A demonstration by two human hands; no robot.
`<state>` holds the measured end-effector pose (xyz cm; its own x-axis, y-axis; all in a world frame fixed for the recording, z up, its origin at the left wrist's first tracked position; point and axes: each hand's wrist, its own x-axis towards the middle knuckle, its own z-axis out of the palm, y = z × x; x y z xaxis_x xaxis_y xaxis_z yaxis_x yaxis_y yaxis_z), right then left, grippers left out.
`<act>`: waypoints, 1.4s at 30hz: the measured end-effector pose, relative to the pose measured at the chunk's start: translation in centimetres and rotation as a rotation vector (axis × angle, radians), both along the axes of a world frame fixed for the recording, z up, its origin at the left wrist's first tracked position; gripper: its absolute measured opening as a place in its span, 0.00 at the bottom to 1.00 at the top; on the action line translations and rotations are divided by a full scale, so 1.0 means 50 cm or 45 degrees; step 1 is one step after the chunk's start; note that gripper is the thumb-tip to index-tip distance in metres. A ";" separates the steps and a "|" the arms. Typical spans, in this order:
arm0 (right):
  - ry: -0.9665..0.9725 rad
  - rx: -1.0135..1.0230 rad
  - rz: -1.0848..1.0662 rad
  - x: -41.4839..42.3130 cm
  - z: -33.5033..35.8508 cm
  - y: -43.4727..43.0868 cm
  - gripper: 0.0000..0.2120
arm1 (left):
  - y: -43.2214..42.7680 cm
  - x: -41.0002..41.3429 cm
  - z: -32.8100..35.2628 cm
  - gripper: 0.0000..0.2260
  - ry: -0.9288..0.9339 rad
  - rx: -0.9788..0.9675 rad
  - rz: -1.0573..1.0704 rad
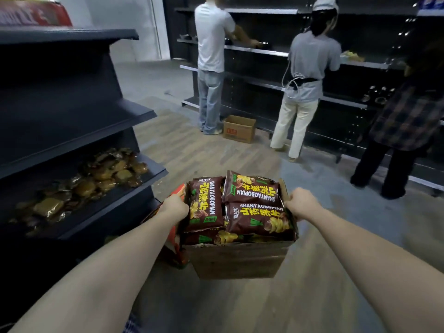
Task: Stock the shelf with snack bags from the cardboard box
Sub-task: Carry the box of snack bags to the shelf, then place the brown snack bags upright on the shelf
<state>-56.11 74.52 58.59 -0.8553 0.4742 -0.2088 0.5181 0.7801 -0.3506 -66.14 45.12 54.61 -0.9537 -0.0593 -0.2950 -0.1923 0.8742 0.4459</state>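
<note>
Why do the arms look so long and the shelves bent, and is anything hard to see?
Head view: the wide-angle lens stretches the edges and bows the dark grey metal shelf; print on the brown snack bags in the brown cardboard box reads sharp; the lower left corner is dim.

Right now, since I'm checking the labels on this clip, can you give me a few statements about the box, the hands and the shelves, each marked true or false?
1. The left hand and the right hand grip the cardboard box at its sides. True.
2. The cardboard box is empty. False: brown snack bags fill it to the top.
3. The shelf unit on the left holds packets on a lower tier. True.
4. No other box is in view. False: a smaller open box stands on the floor by the far shelving.
</note>
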 end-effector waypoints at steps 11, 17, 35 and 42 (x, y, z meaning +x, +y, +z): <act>-0.052 -0.039 0.269 -0.364 -0.041 -0.037 0.07 | -0.080 -0.240 -0.022 0.05 -0.057 0.067 0.233; -0.073 -0.014 0.340 -0.563 -0.059 -0.104 0.09 | -0.143 -0.385 -0.031 0.05 -0.075 0.021 0.303; -0.218 0.089 0.697 -0.987 -0.194 -0.287 0.05 | -0.271 -0.591 -0.134 0.10 -0.222 0.073 0.693; -0.338 0.125 0.904 -1.141 -0.258 -0.328 0.05 | -0.260 -0.650 -0.194 0.11 -0.255 0.123 0.840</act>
